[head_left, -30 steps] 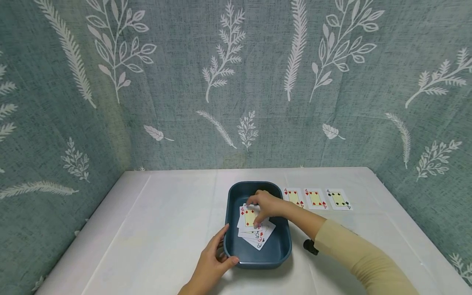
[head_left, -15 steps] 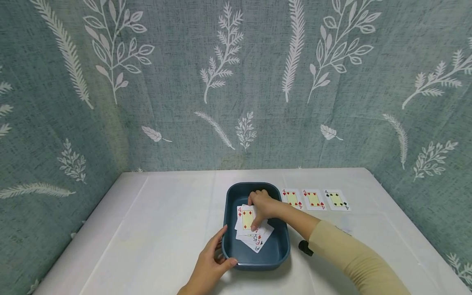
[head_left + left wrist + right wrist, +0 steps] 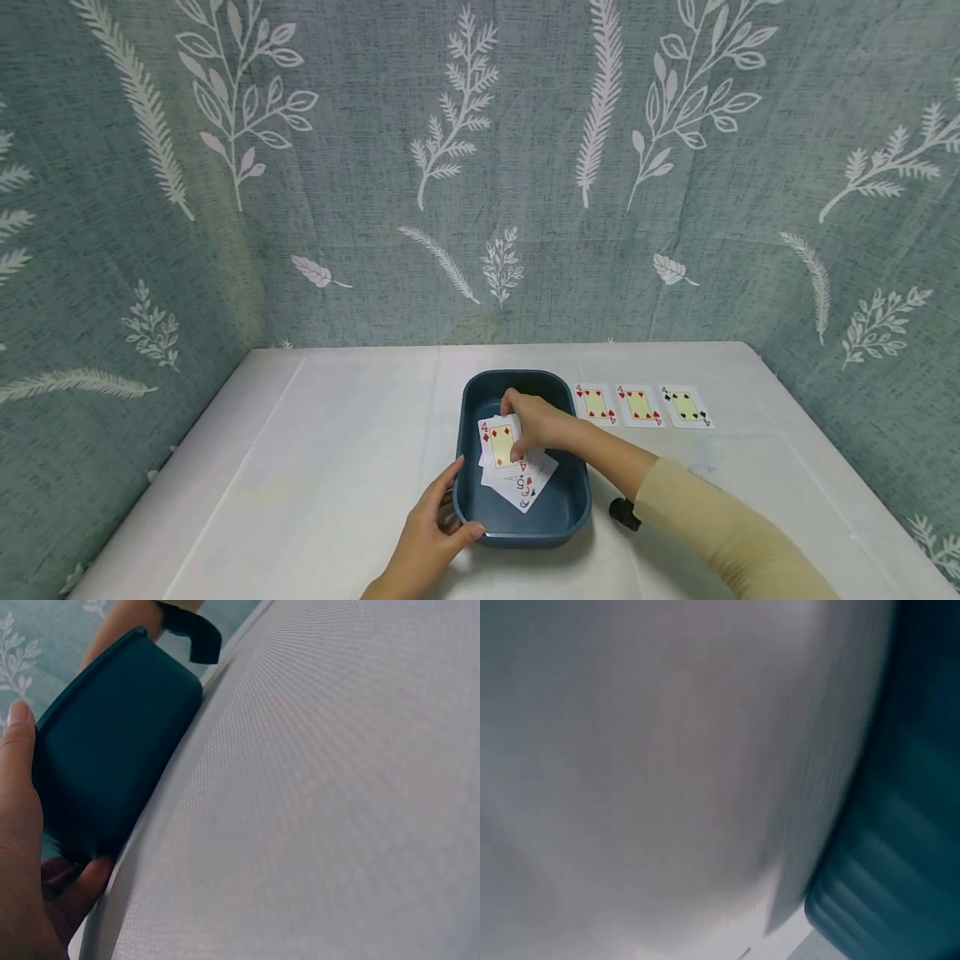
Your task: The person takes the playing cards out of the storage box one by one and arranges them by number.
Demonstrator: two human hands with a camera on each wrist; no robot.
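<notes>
A dark blue plastic tray stands on the white-covered table. My left hand grips its near left corner, thumb at the front rim and fingers along the side; the left wrist view shows the tray's outer wall between thumb and fingers. Inside the tray, a four of diamonds lies topmost on a loose fan of playing cards. My right hand reaches in from the right and pinches that top card between thumb and fingers, covering its right side. The right wrist view shows only the tray's ribbed outside and white cloth.
Right of the tray three face-up fours lie in a row: a four of hearts, another red four and a black four. A black device shows below the right forearm. Leaf-patterned green cloth hangs behind the table.
My right hand's fingers have drawn in closer on the four of diamonds, and the card has shifted slightly left and tilted. My left hand keeps its place at the tray corner.
</notes>
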